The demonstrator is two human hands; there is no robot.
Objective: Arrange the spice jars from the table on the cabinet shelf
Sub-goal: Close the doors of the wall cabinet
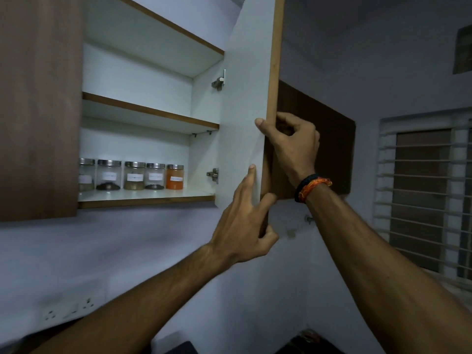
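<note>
Both hands are on the open cabinet door (245, 103). The right hand (293, 146) is clamped around the door's free edge about halfway up, thumb on the white inner face and the other fingers curled around onto the brown outer side. There's a black and orange thread band (310, 186) on that wrist. The left hand (245, 218) is lower, at the door's bottom corner: fingers spread flat against the white face, thumb hooked around the edge, so more pressing than gripping.

Inside the cabinet, five spice jars (132, 176) with metal lids and white labels stand in a neat row on the bottom shelf (145, 198), close together. The one furthest right is bright orange, the rest look brownish or dark at the bottom. The two shelves above are bare. A barred window (421, 195) is off to the right.
</note>
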